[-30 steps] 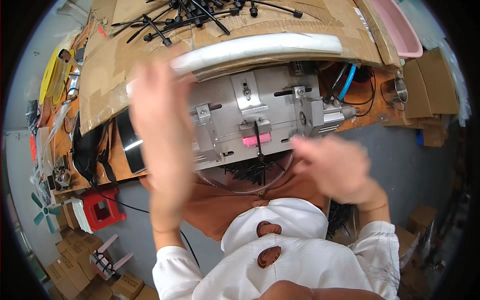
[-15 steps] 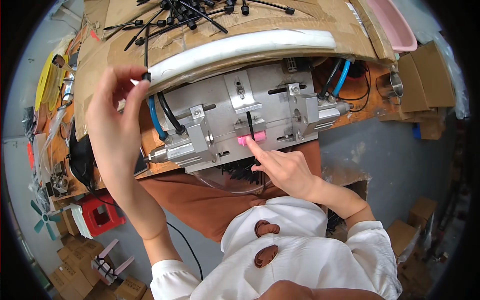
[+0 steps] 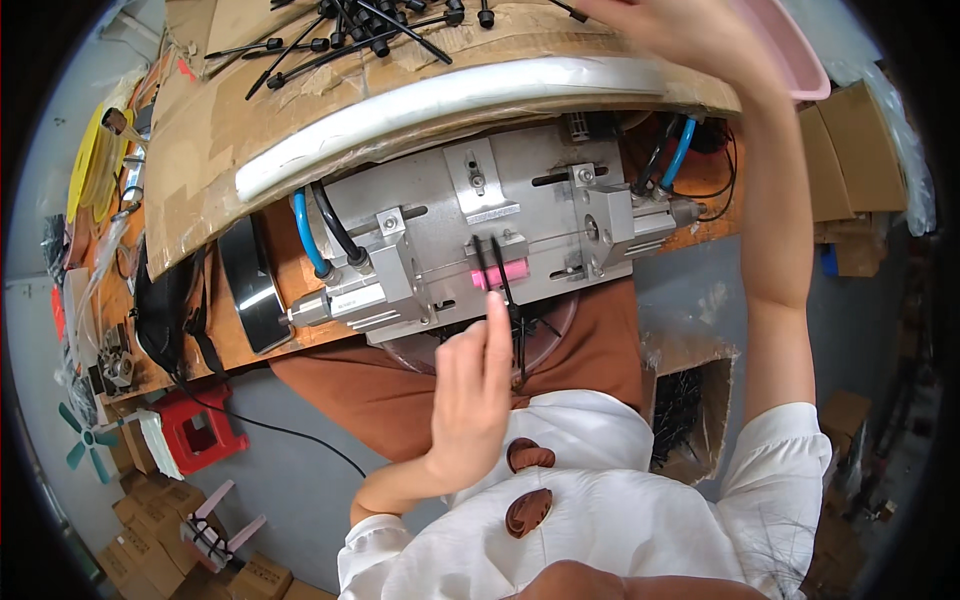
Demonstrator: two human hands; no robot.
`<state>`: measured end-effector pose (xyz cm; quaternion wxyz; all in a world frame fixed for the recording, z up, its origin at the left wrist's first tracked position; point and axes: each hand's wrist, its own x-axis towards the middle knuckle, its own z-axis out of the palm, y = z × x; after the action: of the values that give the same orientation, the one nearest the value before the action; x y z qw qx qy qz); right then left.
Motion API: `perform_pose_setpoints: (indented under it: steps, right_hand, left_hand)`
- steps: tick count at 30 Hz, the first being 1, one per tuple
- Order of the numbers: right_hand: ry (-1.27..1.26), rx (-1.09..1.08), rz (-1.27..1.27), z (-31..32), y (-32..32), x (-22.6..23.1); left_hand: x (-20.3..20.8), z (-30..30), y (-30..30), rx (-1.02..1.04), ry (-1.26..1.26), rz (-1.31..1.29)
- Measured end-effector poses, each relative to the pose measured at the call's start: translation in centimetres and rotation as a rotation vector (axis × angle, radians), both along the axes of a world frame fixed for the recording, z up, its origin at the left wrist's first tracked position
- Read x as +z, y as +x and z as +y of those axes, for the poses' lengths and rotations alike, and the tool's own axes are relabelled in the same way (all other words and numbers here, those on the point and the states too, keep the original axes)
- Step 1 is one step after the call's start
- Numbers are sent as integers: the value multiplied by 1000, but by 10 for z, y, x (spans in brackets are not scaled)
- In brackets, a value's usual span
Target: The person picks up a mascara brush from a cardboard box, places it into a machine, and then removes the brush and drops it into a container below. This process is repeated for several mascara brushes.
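Observation:
In the middle, my left hand (image 3: 472,395) is raised with its index finger stretched up to a pink block (image 3: 500,274) on a metal fixture (image 3: 372,190). Two thin black rods (image 3: 504,262) cross the block by the fingertip, one of them blurred; whether the finger touches them I cannot make out. At the top right my right hand (image 3: 690,40) reaches over the cardboard. Its fingers are partly cut off by the picture's edge, close to a black rod end (image 3: 568,9), so its grip is unclear.
A heap of black capped rods (image 3: 375,28) lies on the cardboard (image 3: 205,160), behind a white padded strip (image 3: 440,100). A clear bowl (image 3: 410,352) with rods rests on my lap. Blue hoses (image 3: 682,155) flank the fixture. A pink tub (image 3: 785,50) stands far right.
My left hand came down from the upper left, where it held a black rod, to the pink block. My right hand left the block and moved up to the far right.

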<state>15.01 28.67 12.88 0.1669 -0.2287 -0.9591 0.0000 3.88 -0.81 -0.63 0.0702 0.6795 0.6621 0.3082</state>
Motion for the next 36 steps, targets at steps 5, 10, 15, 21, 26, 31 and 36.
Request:
perform_pose_setpoints:
  steps: [5, 10, 15, 21, 26, 31, 36]
  right_hand:
    - [-303, -146, 286, -19, 23, 0]
    - [-215, -216, 234, -13, 17, -16]
    - [-208, -150, 50, 7, -1, -21]
    - [151, -86, 154, 0, 6, -20]
    - [-130, -233, 24, 11, 3, -18]
    - [-176, -247, 112, 8, 13, -13]
    - [-110, -178, 216, 9, -2, -26]
  left_hand:
    - [-9, 11, 11, -8, -168, 41]
    - [-7, 22, 10, -5, -97, 259]
    - [-5, 20, 10, 8, -148, 249]
    - [-6, 19, 10, 3, -165, 260]
    - [1, 21, 2, -47, -181, 243]
    - [64, 105, -69, 39, 288, 354]
    - [110, 215, -152, -148, 390, 523]
